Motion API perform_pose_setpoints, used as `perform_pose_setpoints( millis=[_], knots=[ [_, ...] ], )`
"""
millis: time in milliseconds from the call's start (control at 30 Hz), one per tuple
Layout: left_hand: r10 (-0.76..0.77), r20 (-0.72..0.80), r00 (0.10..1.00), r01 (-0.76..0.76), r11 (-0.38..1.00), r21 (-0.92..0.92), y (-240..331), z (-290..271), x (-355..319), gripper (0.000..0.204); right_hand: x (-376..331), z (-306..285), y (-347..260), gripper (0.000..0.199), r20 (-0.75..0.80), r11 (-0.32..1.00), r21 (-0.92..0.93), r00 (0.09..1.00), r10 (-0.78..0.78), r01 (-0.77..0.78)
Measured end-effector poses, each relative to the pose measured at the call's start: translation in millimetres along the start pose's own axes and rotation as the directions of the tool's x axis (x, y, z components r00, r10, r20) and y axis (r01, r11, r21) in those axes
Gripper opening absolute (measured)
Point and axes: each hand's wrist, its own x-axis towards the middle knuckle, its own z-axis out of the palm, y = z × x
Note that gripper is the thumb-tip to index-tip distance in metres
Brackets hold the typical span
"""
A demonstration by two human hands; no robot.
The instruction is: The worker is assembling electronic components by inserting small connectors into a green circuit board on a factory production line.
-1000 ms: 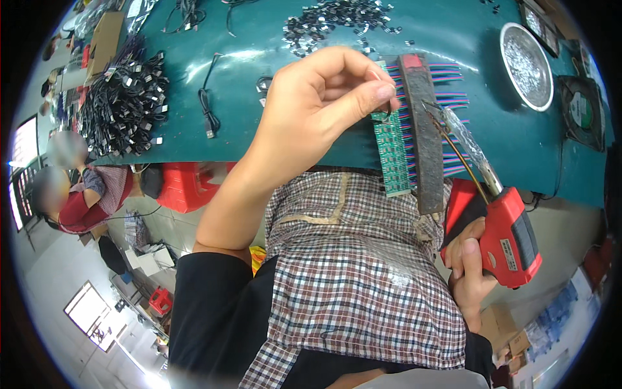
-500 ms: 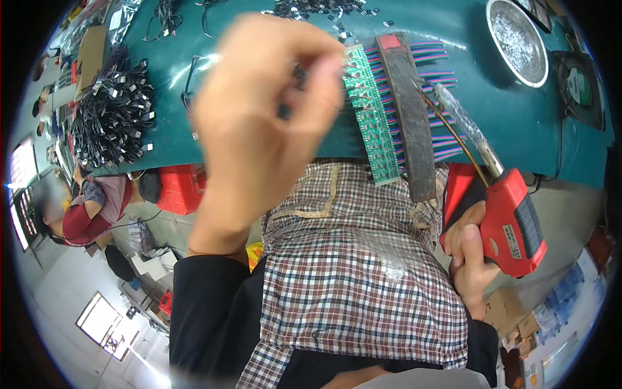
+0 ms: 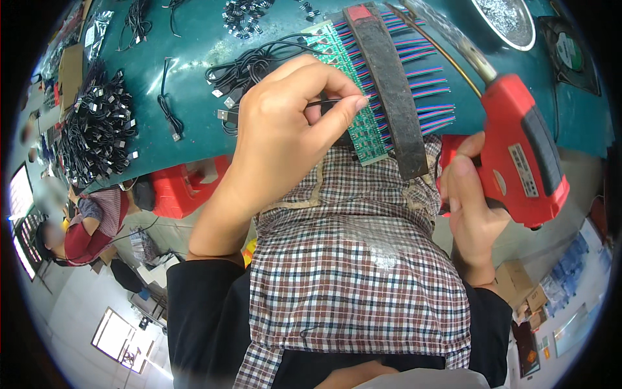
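My left hand [image 3: 275, 126] pinches a thin black cable [image 3: 322, 102] between thumb and forefinger, with its end at the green circuit-board panel [image 3: 368, 141]. A dark, worn bar [image 3: 396, 87] lies across multicoloured wires [image 3: 431, 91] that stick out on the right of the panel. Several black USB cables [image 3: 256, 63] run from the panel's far end and bunch beyond my left hand. My right hand [image 3: 472, 204] grips a red soldering gun [image 3: 512, 117], its metal tip and thin brass-coloured tube raised over the far end of the wires. The trigger finger is partly hidden.
A large pile of USB cables [image 3: 97, 126] lies on the green table [image 3: 188, 152] at left, and a single cable [image 3: 170, 117] beside it. A metal bowl [image 3: 532, 32] of shiny bits and a black item with a round label [image 3: 571, 52] sit far right. A red stool [image 3: 184, 191] stands below.
My left hand, blurred before, has come to the panel with a cable between its fingers. The soldering gun has risen and moved farther from me. The whole view has shifted slightly.
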Motion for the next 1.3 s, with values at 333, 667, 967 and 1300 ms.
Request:
perform_pose_setpoints(
  millis=[333, 667, 967, 1300],
  knots=[
    [-0.098, 0.045, 0.994, 0.102, 0.989, -0.105, 0.1, 1.5, 1.0, 0.007, 44.3, 25.5, 2.2, 0.035, 0.161, 0.965, -0.196, 0.976, -0.146, 0.176],
    [-0.082, -0.004, 0.997, 0.078, 0.967, -0.241, -4.6, 3.8, 0.2, 0.006, 51.9, 35.6, 7.4, 0.022, 0.248, 0.968, -0.191, 0.962, -0.114, 0.164],
    [-0.138, 0.021, 0.990, 0.138, 0.945, -0.297, 0.9, 3.6, -2.2, 0.005, 53.6, 33.4, 6.5, 0.031, 0.296, 0.912, -0.267, 0.927, -0.229, 0.310],
    [-0.117, -0.025, 0.993, 0.099, 0.923, -0.371, -7.9, 7.2, 1.0, 0.005, 58.9, 39.8, 6.2, 0.057, 0.194, 0.959, -0.201, 0.968, -0.160, 0.199]
  ],
)
